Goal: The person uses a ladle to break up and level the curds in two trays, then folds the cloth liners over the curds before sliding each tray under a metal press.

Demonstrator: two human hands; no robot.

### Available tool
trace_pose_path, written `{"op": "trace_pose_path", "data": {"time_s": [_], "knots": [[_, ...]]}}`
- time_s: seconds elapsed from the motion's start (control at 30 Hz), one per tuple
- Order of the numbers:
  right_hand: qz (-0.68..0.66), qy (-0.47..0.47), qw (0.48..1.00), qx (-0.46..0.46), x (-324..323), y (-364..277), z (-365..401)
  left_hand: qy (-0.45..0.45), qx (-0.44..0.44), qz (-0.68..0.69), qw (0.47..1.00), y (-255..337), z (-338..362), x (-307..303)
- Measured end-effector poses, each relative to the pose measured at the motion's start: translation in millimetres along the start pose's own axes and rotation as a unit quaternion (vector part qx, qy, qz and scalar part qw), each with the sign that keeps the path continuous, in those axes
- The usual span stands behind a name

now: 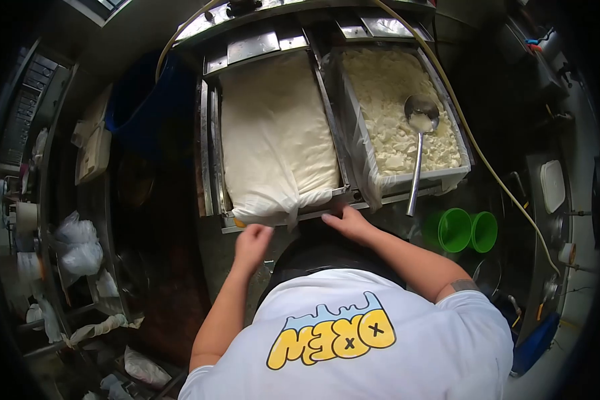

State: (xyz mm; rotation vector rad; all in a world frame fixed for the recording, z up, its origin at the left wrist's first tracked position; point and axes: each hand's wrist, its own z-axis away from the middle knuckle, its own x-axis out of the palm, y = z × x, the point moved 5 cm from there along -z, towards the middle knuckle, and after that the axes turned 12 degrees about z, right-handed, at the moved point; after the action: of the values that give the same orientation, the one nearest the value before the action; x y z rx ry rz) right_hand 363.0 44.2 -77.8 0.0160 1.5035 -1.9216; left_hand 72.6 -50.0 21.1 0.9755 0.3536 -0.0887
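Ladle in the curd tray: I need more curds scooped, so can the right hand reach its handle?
Probably yes. The ladle has its handle sticking out over the near edge of the curd tray, close to the right hand, which rests empty on the metal rim. Nothing lies between.

Bright overhead light on centre of frame; edges fall to deep shadow, black vignette corners. Strong fisheye bending at rim. Slight motion blur lower centre; mild glare upper centre.
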Motion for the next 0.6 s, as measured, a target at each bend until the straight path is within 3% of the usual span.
{"op": "trace_pose_path", "data": {"time_s": [0.03, 0.07, 0.1, 0.13, 0.23, 0.37, 0.47, 0.53, 0.6], "knots": [[0.000, 0.001, 1.000, -0.002, -2, -10, -2, 0.080, -0.127, 0.196, 0.969, -33, -3, -12], [-0.084, -0.055, 0.992, 0.070, 0, -28, -5, 0.124, -0.141, 0.257, 0.948, -29, 3, -20], [-0.167, -0.109, 0.970, 0.140, 6, -44, -8, 0.120, -0.126, 0.277, 0.945, -34, -4, -25], [-0.229, -0.112, 0.957, 0.137, 16, -56, -7, 0.114, -0.113, 0.297, 0.941, -36, -12, -27], [-0.248, -0.230, 0.938, 0.078, 33, -75, 6, 0.029, -0.105, 0.312, 0.944, -35, -30, -24], [-0.185, -0.269, 0.942, 0.078, -6, -64, 26, 0.021, -0.077, 0.278, 0.957, -40, 5, -46], [-0.183, -0.285, 0.937, 0.088, -33, -78, 35, 0.012, -0.075, 0.334, 0.940, -5, 11, -82], [-0.344, -0.236, 0.899, 0.137, -54, -111, 31, -0.013, -0.079, 0.417, 0.905, 35, -3, -86], [-0.457, -0.228, 0.857, 0.063, -71, -127, -12, -0.035, -0.071, 0.530, 0.845, 105, -38, -79]]}}
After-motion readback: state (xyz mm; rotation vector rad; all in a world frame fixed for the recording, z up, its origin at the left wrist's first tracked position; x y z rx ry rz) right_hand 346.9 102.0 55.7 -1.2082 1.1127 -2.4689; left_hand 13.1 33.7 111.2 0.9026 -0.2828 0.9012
